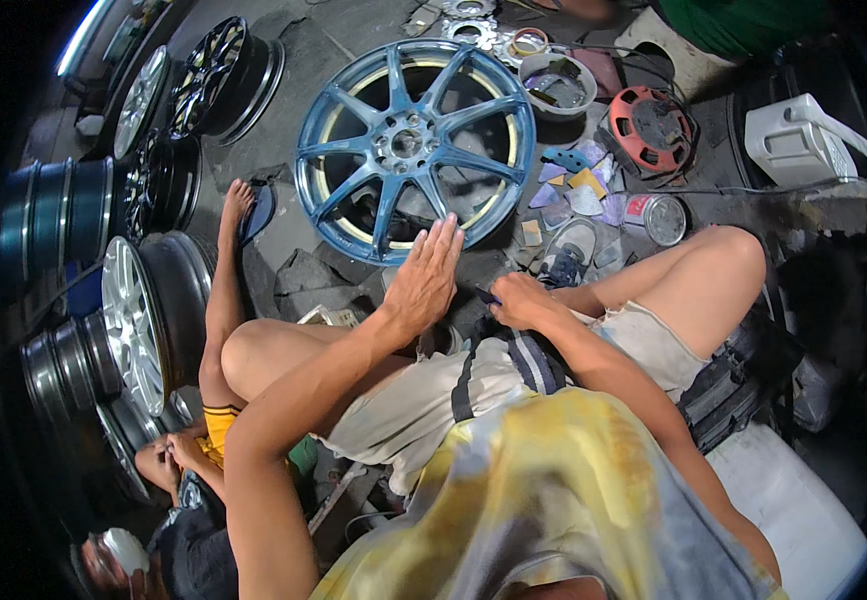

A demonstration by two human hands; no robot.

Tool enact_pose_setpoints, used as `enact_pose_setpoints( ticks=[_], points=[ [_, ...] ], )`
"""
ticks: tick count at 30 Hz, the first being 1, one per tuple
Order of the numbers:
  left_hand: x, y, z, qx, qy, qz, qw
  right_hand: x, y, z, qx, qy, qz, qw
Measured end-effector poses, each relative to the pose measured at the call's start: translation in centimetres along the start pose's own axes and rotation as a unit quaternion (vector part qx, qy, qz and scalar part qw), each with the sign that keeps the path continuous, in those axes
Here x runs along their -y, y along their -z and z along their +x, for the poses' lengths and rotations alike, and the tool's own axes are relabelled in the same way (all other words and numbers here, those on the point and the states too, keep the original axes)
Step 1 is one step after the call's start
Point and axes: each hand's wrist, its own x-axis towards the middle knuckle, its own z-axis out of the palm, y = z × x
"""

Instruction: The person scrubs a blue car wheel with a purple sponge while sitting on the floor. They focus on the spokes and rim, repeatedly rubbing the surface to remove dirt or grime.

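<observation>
A blue multi-spoke wheel rim (393,207) lies face up on the floor in front of me. Over its near edge is my left hand (423,275), fingers straight and held together, with nothing in it. Whether the fingertips touch the rim, I cannot tell. Close to my right knee, lower and to the right of the wheel, my right hand (525,302) is closed. A small dark flat piece (483,295) sticks out from its fingers; most of it is hidden in the grip.
Several wheels, among them a silver one (131,325), stand at the left beside a seated person (188,520). Beyond my right leg lie coloured sanding pads (585,200), a tin (665,220), a red reel (648,130) and a white bucket (563,110). A cable crosses the floor.
</observation>
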Motion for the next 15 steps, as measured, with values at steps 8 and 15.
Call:
enact_pose_setpoints(
  ticks=[8, 15],
  points=[
    [7.9, -2.2, 4.8, -0.033, 0.133, -0.095, 0.986, -0.5, -0.8, 0.8, -0.008, 0.018, 0.005, 1.000],
    [4.3, -0.9, 3.2, -0.052, -0.003, -0.073, 0.996, -0.1, 3.1, -0.7, -0.182, 0.073, 0.144, 0.970]
  ],
)
